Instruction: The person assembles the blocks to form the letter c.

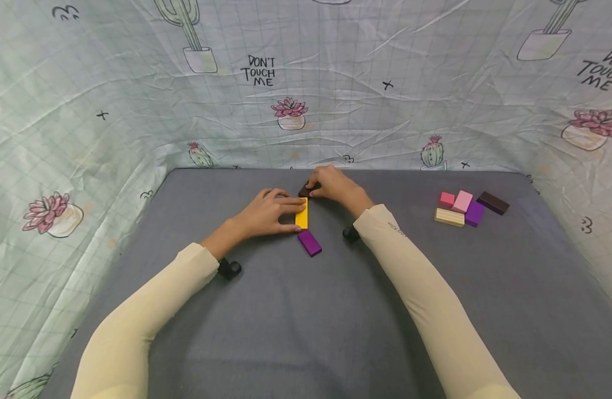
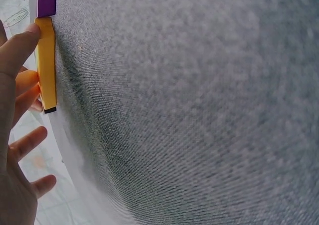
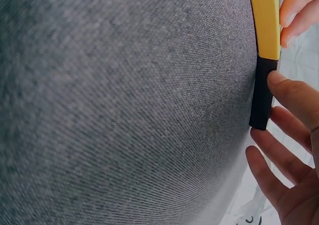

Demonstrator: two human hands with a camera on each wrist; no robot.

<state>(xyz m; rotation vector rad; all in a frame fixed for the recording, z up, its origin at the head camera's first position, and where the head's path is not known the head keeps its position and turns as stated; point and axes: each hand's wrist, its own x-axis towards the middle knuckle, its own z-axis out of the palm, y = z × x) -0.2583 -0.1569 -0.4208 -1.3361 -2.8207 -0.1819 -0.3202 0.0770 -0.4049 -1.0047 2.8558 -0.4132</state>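
A yellow block (image 1: 301, 214) lies on the grey table between the hands. My left hand (image 1: 272, 213) rests its fingers on that block, thumb at the near end; in the left wrist view its other fingers stick out loosely. My right hand (image 1: 335, 185) pinches a dark brown block (image 3: 262, 93), thumb on one side and fingers on the other. In the right wrist view the dark block's end meets the yellow one's end. A purple block (image 1: 310, 243) touches the yellow block's near end at an angle; only part of it shows in the left wrist view.
On the right of the table (image 1: 366, 332) lies a group of blocks: a red one (image 1: 447, 199), a pink one (image 1: 463, 201), a wood-coloured one (image 1: 449, 217), a purple one (image 1: 474, 213) and a dark brown one (image 1: 493, 203). A printed cloth (image 1: 336, 83) hangs behind the table.
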